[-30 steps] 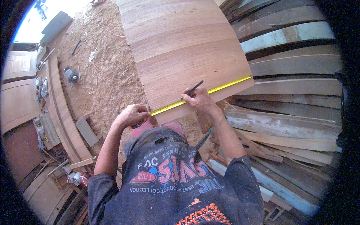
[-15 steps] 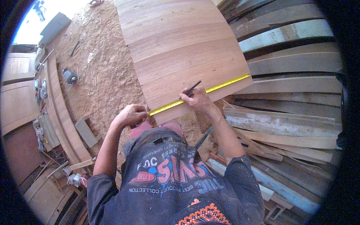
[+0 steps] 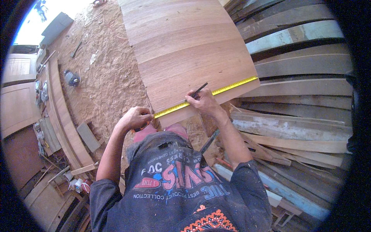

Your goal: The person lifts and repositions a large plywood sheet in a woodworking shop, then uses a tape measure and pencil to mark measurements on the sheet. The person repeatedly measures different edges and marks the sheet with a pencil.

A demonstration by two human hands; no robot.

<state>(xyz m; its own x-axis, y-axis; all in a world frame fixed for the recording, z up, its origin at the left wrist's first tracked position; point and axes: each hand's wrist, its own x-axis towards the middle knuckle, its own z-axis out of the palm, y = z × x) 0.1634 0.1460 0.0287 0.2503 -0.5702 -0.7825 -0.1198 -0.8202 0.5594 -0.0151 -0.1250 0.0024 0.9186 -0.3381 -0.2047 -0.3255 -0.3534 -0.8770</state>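
Note:
A wide wooden panel (image 3: 185, 50) lies before me, with a yellow tape measure (image 3: 234, 86) stretched across it close to its near edge. At the panel's left corner my left hand (image 3: 137, 118) is closed round the tape measure's case, of which only a bit of orange shows under the fingers. My right hand (image 3: 204, 102) rests over the middle of the tape blade and hides part of it. Pinched in its fingers is a dark, slim pencil or marker (image 3: 200, 89), tilted with its upper end to the right; its tip is hard to make out by the blade.
Stacked boards (image 3: 305, 89) fill the right side. Sawdust covers the ground (image 3: 108, 65) at the left, where a dark power tool (image 3: 71, 78) sits beside long planks (image 3: 63, 116). Panelled wooden doors (image 3: 19, 104) stand at the far left. A short wood offcut (image 3: 88, 137) lies nearer me.

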